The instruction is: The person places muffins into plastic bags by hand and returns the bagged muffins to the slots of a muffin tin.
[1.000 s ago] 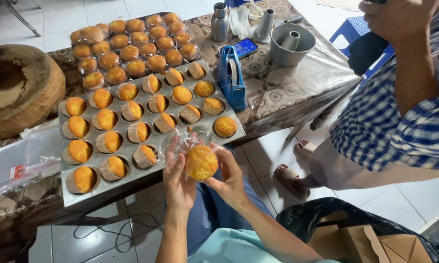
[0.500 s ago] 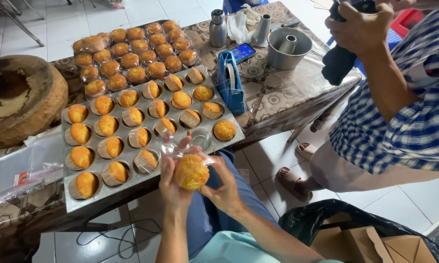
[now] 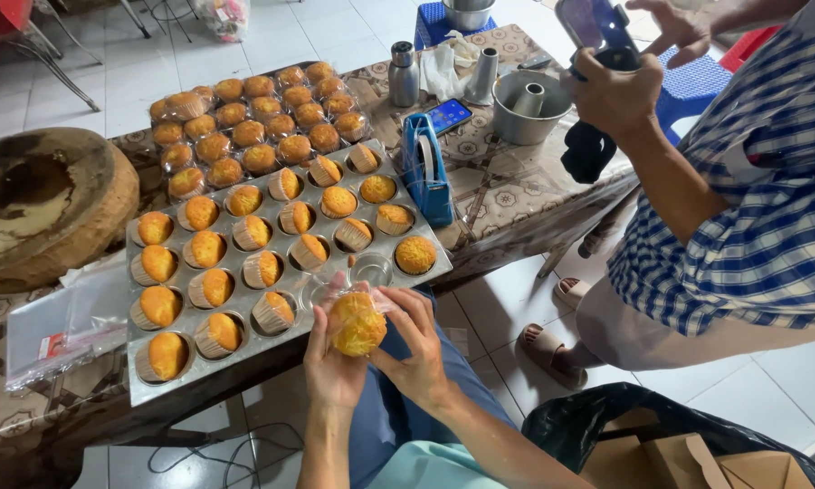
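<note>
The muffin [image 3: 357,323] sits between my two hands just off the near edge of the table, over my lap, golden and crumbly-topped, with a thin clear plastic bag [image 3: 364,297] partly around it. My left hand [image 3: 332,362] cups it from below and the side, fingers curled around its base; my right hand [image 3: 414,349] closes on it from the other side, fingertips pinching the film against the cake. I judge it light and soft, easy to dent or crumble, so the safest grip is low on the sides, gently, not on the domed top. The plastic looks slick and flimsy, likely to crinkle and slide.

Just beyond my hands lies the metal muffin tray [image 3: 145,385] on the table, most cups filled with more muffins in paper liners, a few cups nearest me empty. Behind it is a batch of wrapped muffins [image 3: 253,122] packed close together. A blue tape dispenser [image 3: 425,172] stands right of the tray, with a tube cake pan [image 3: 529,104] and a phone [image 3: 446,116] farther back. A round wooden block [image 3: 41,204] lies at the left. On my right stands another person in a checked shirt [image 3: 760,208], holding up a phone in both hands
</note>
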